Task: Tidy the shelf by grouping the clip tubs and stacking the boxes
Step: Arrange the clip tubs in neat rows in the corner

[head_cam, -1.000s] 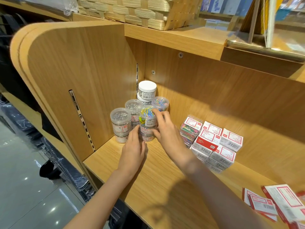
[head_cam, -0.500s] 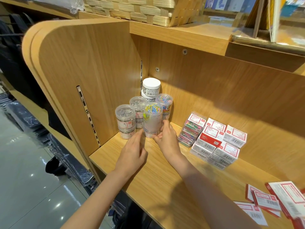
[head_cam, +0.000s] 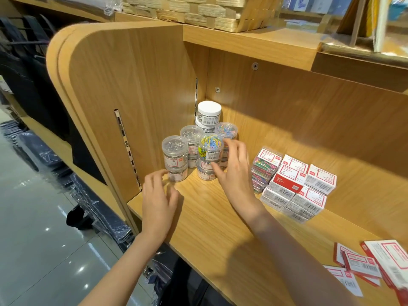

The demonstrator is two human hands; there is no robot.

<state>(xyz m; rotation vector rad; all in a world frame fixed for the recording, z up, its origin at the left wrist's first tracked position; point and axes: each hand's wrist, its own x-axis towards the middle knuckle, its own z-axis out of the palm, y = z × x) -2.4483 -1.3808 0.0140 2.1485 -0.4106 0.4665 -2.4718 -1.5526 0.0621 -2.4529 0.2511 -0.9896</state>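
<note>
Nudging clip tubs (head_cam: 199,149) together in back-left shelf (head_cam: 220,228) corner; left hand (head_cam: 157,200) open, empty, right hand (head_cam: 234,171) spread, cupping colourful front stack; keeping pushes low, avoiding toppling; boxes (head_cam: 297,186) stacked just right

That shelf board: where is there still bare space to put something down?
Bare wood lies in front of the clip tubs between both hands, and along the back wall behind the stacked boxes. The left corner with the tubs is crowded, as is the front right with loose boxes.
</note>
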